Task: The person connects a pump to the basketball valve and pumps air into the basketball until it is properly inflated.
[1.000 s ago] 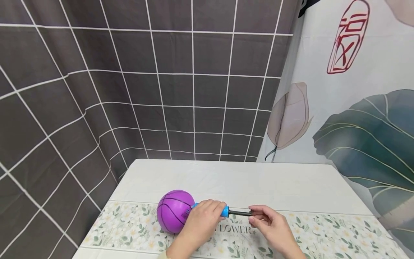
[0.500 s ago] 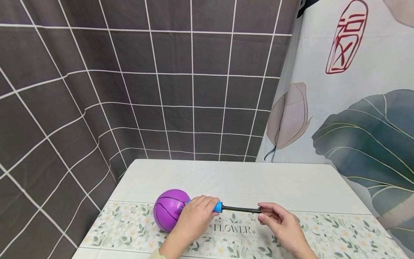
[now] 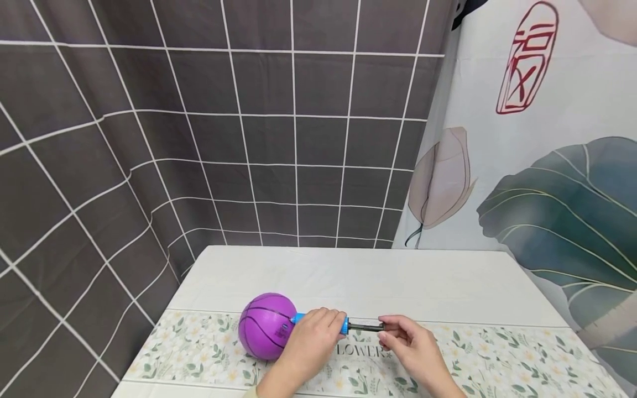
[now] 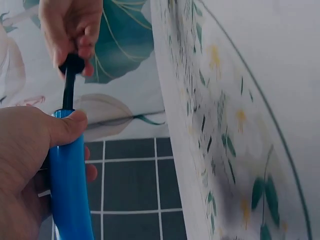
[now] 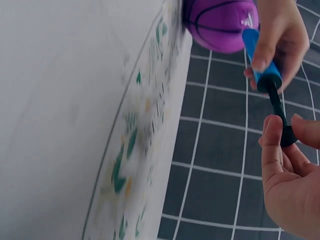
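A purple ball with black basketball lines sits on the left part of the table. My left hand grips the blue barrel of a hand pump, whose far end meets the ball's side. Out of the barrel's right end comes a black rod, partly drawn out. The fingertips and thumb of my right hand pinch the black knob at the rod's end. Much of the barrel is hidden behind the left hand in the head view.
A white cloth with a floral band and printed lettering covers the table. Behind it hangs a dark grey curtain with white grid lines. A pale curtain with large leaf prints hangs at the right.
The right hand first drew the rod out to the right, then pushed it back in toward the left. Ball and left hand shifted slightly left, then back right.
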Demonstrator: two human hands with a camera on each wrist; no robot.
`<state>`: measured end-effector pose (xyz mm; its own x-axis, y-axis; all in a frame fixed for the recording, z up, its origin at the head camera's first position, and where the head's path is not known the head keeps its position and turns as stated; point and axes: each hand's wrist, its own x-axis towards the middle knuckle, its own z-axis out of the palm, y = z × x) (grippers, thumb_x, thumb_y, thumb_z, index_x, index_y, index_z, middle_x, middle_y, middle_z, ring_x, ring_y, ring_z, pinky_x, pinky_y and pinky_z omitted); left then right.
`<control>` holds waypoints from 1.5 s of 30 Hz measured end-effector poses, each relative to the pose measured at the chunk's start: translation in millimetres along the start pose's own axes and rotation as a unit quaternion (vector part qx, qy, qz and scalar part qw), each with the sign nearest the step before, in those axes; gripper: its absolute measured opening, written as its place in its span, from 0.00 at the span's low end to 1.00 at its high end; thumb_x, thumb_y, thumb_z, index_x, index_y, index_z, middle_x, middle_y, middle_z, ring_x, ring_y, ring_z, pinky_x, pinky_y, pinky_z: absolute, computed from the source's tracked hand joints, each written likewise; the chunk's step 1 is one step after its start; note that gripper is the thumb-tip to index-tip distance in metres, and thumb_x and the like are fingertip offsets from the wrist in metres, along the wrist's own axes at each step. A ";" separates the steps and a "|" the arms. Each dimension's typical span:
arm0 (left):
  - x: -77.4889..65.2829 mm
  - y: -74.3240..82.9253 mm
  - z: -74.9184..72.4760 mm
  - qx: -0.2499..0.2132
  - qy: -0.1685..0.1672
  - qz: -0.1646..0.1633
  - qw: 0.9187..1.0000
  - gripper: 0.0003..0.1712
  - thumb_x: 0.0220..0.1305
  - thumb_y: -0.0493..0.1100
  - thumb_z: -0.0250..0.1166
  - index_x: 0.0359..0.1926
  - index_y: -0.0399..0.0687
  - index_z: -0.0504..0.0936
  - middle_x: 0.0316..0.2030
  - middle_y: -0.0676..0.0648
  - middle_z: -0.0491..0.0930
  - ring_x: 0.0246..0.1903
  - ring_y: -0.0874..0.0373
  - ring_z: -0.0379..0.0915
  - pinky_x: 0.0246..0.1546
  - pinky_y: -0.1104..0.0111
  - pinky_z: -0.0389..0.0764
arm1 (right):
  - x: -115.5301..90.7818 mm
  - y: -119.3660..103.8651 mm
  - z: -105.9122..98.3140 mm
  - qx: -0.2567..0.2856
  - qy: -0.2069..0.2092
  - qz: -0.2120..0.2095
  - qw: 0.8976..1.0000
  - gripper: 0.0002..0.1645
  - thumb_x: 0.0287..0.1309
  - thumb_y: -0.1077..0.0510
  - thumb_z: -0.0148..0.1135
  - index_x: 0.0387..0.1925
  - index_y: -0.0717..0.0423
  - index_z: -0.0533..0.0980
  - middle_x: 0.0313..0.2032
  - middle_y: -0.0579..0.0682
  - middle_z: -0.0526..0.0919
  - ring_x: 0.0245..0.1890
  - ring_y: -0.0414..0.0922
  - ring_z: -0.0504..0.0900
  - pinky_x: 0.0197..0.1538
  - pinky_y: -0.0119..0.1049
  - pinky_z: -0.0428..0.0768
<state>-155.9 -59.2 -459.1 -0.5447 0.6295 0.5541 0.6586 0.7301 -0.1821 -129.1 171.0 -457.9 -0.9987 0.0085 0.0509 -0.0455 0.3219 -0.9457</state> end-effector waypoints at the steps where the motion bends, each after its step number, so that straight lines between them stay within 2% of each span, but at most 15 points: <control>1: 0.5 2.1 1.1 0.000 0.000 0.002 1.000 0.22 0.59 0.51 0.74 0.51 0.47 0.83 0.42 0.54 0.84 0.42 0.61 0.80 0.49 0.69 0.82 | 0.2 0.3 3.5 0.001 -0.004 -0.003 1.000 0.17 0.61 0.66 0.68 0.52 0.63 0.80 0.37 0.56 0.87 0.33 0.48 0.88 0.38 0.34 0.87; 6: 2.3 9.8 3.6 -0.004 0.008 0.019 1.000 0.21 0.57 0.51 0.75 0.49 0.48 0.84 0.41 0.55 0.84 0.40 0.62 0.80 0.46 0.71 0.82 | -0.6 1.6 14.6 0.013 -0.027 -0.020 0.999 0.19 0.60 0.63 0.69 0.53 0.66 0.79 0.37 0.53 0.87 0.32 0.44 0.87 0.36 0.33 0.87; 11: 1.6 6.3 3.8 -0.021 0.009 0.018 1.000 0.22 0.58 0.51 0.74 0.51 0.50 0.83 0.43 0.56 0.85 0.43 0.63 0.81 0.50 0.71 0.82 | -1.3 -1.1 12.4 0.026 -0.036 -0.005 0.999 0.21 0.60 0.61 0.70 0.53 0.66 0.79 0.38 0.54 0.87 0.34 0.47 0.88 0.37 0.32 0.87; 16: -1.2 -4.7 2.3 -0.028 -0.002 0.001 1.000 0.23 0.60 0.52 0.72 0.54 0.52 0.82 0.46 0.56 0.84 0.46 0.63 0.81 0.53 0.70 0.81 | -1.2 -5.0 0.9 0.017 -0.015 0.024 0.999 0.21 0.61 0.60 0.70 0.54 0.62 0.79 0.38 0.56 0.87 0.34 0.49 0.88 0.39 0.35 0.88; 20: -3.5 -14.3 -1.7 -0.037 -0.006 -0.013 0.999 0.23 0.60 0.52 0.72 0.55 0.51 0.81 0.47 0.56 0.85 0.47 0.62 0.81 0.54 0.69 0.81 | -2.9 -6.0 -13.3 0.016 0.006 0.031 0.999 0.20 0.61 0.60 0.70 0.54 0.60 0.80 0.38 0.55 0.87 0.35 0.48 0.88 0.41 0.37 0.88; 28: -5.5 -23.1 -8.8 -0.061 -0.016 -0.031 0.998 0.22 0.62 0.50 0.70 0.55 0.50 0.81 0.48 0.54 0.84 0.48 0.61 0.81 0.55 0.67 0.81 | -5.4 -3.8 -33.0 0.019 0.007 0.038 0.999 0.20 0.62 0.59 0.69 0.56 0.57 0.79 0.40 0.57 0.87 0.38 0.48 0.88 0.44 0.39 0.88; 36: -2.0 -12.6 -5.0 -0.008 -0.002 -0.008 1.000 0.22 0.60 0.49 0.73 0.53 0.46 0.82 0.44 0.52 0.84 0.44 0.59 0.81 0.53 0.66 0.82 | -4.9 0.7 -23.0 0.007 0.018 0.012 1.000 0.20 0.63 0.60 0.69 0.55 0.61 0.79 0.38 0.54 0.87 0.35 0.45 0.88 0.40 0.34 0.87; 42: -0.7 1.3 0.5 0.008 0.002 0.003 1.000 0.20 0.59 0.48 0.74 0.51 0.46 0.83 0.43 0.52 0.84 0.43 0.60 0.80 0.52 0.68 0.82 | -4.7 1.3 -5.2 0.010 -0.004 0.020 1.000 0.20 0.63 0.63 0.67 0.55 0.62 0.79 0.39 0.56 0.87 0.34 0.47 0.88 0.40 0.35 0.87; 45: 0.4 8.9 2.8 0.017 0.004 0.010 1.000 0.20 0.58 0.48 0.75 0.50 0.47 0.84 0.42 0.53 0.85 0.42 0.60 0.80 0.51 0.68 0.82 | -4.9 0.7 4.5 0.023 -0.020 0.006 1.000 0.19 0.63 0.64 0.66 0.55 0.66 0.78 0.39 0.59 0.86 0.34 0.48 0.88 0.39 0.35 0.88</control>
<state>-151.8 -51.7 -462.8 -0.5274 0.6415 0.5571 0.6513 0.7263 -0.2198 -124.4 166.9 -460.2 -0.9992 -0.0267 0.0281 -0.0344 0.2789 -0.9597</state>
